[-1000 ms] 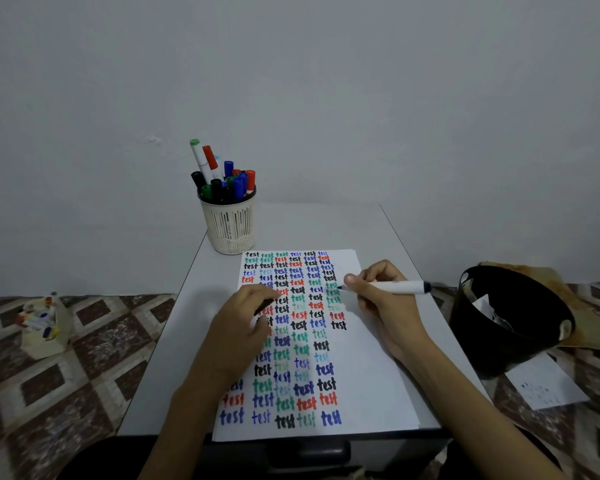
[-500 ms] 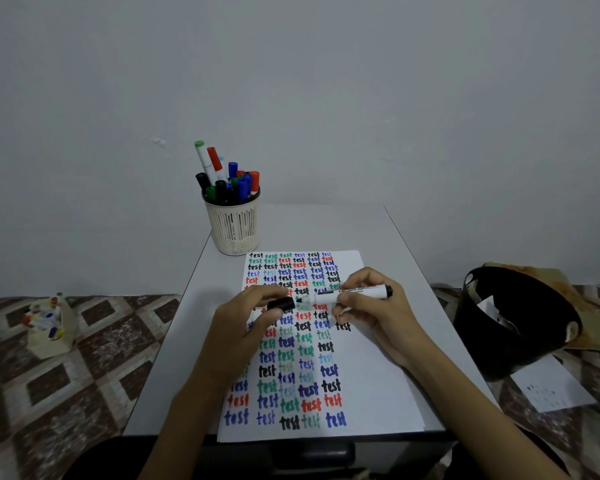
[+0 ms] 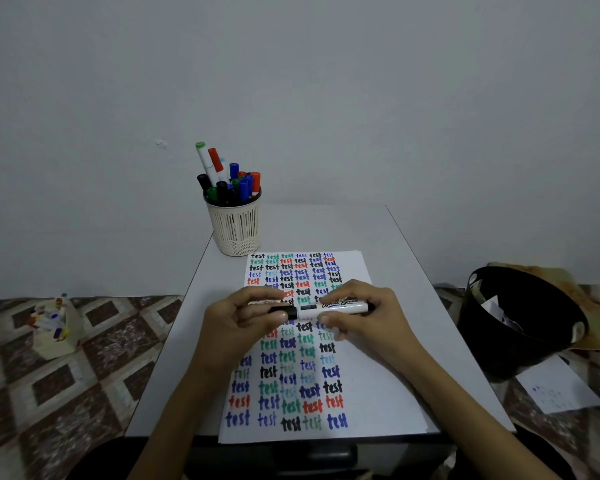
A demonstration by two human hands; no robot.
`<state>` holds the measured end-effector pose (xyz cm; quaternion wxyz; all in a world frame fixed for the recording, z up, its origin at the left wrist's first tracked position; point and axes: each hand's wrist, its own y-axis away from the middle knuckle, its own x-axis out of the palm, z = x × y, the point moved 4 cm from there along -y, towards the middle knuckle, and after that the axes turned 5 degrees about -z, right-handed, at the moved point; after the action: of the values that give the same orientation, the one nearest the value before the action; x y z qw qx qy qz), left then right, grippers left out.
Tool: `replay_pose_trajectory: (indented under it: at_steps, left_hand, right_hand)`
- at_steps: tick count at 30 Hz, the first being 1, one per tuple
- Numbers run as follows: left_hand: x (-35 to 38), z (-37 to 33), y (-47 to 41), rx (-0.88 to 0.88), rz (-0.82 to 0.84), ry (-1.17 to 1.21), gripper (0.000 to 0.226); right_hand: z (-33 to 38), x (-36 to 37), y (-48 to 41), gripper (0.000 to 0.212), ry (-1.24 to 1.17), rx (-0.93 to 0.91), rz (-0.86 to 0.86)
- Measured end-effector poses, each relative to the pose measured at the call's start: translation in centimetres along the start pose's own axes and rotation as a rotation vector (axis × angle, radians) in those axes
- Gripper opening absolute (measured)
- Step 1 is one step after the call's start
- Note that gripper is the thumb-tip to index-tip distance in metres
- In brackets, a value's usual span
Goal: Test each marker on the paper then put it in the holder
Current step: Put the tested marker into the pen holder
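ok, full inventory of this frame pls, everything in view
marker: 1, white barrel with black cap, held level over the paper
paper: 1, white, covered in coloured "test" words, on the table
holder: 1, cream, table's far left
markers in holder: many; green, red, blue and black caps
table: 1, pale grey
bin: 1, black, floor right
loose sheet: 1, white, floor by bin
box: 1, pale, floor left
left hand: grips cap end
right hand: grips barrel
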<state>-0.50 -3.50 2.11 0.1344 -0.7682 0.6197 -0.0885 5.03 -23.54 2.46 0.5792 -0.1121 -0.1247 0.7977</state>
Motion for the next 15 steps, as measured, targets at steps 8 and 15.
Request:
replay_pose_trajectory:
  at_steps: [8, 15]
  left_hand:
    - [0.1, 0.6, 0.2, -0.077, 0.018, 0.029, 0.027]
    - [-0.1, 0.7, -0.1, -0.041, 0.025, 0.019, 0.025]
  right_hand:
    - [-0.5, 0.3, 0.3, 0.038, 0.569, -0.391, -0.047]
    - [0.4, 1.8, 1.1, 0.031, 0.866, -0.639, 0.036]
